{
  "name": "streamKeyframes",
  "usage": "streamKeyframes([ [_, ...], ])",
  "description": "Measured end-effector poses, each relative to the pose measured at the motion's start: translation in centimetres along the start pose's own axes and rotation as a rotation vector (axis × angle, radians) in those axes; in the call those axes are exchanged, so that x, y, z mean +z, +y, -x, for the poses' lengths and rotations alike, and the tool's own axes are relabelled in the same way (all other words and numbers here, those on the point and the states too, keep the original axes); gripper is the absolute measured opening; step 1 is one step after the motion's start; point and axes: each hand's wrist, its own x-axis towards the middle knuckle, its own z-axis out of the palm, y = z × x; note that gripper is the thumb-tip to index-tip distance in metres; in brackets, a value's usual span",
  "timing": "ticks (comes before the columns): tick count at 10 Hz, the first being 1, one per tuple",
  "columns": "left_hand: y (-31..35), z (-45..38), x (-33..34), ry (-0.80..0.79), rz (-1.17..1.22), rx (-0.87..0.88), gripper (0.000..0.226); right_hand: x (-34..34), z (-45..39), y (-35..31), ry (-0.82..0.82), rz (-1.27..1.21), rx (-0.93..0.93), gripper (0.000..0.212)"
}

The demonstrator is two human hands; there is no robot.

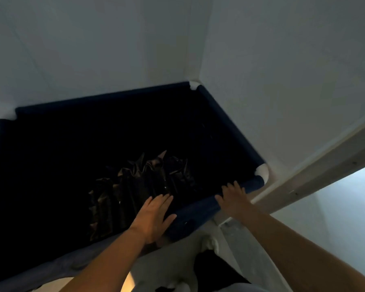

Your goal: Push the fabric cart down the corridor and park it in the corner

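The dark blue fabric cart (230, 123) fills the middle of the view, its far corner with a white joint (193, 84) tucked into the corner where two white walls meet. A crumpled shiny black bag (139, 186) lies inside it. My left hand (154, 218) rests flat with fingers spread on the near padded rim. My right hand (233, 198) lies flat on the same rim further right, close to the near right white joint (262, 171). Neither hand is wrapped around the rim.
White walls (93, 49) stand directly behind and to the right of the cart. A pale door frame or trim (325, 165) runs diagonally at the right, beside the cart's near right corner. Light floor shows at the bottom edge.
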Motion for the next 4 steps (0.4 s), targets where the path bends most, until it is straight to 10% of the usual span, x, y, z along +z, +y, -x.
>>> streamKeyframes([
  [2, -2.1, 4.2, -2.8, -0.361, 0.105, -0.202, 0.055, -1.1, 3.1, -5.6, -0.187, 0.131, -0.278, 0.05],
  [4, -1.1, 6.1, -8.6, -0.392, 0.089, -0.285, 0.057, -1.8, 5.0, -8.9, -0.373, 0.172, -0.424, 0.065],
])
